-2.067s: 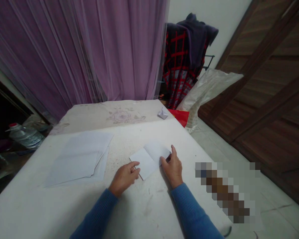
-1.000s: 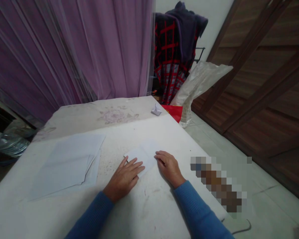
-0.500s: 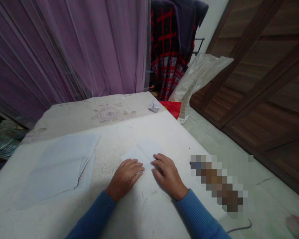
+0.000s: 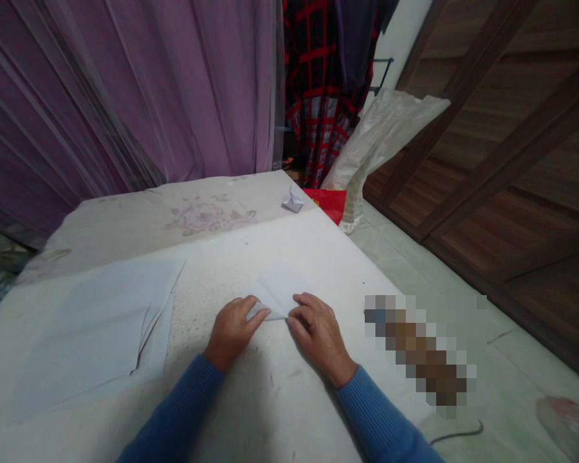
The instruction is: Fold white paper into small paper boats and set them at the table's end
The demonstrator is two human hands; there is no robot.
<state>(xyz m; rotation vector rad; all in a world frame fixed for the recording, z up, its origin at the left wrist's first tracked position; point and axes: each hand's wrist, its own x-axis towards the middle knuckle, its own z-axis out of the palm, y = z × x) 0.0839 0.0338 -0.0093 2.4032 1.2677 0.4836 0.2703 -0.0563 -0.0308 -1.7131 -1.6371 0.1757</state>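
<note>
On a pale surface (image 4: pixel 289 411), white paper (image 4: pixel 284 286) was bent into a fold

The white paper lay near the middle of the surface, a crease running away from its near corner. A person's left hand (image 4: pixel 230 329) was curled, thumb and fingers pinching a turned-up part at the near left, apparently to control the fold. The right hand (image 4: pixel 321 331), loosely bent, rested its fingertips at the near right edge, probably to keep the paper from sliding; whether it also pinched the corner could not be told. A stack of white sheets (image 4: pixel 91 321) lay well apart to the left, seemingly set aside within reach. Toward the far right corner stood a small folded paper piece (image 4: pixel 293 202).
</note>
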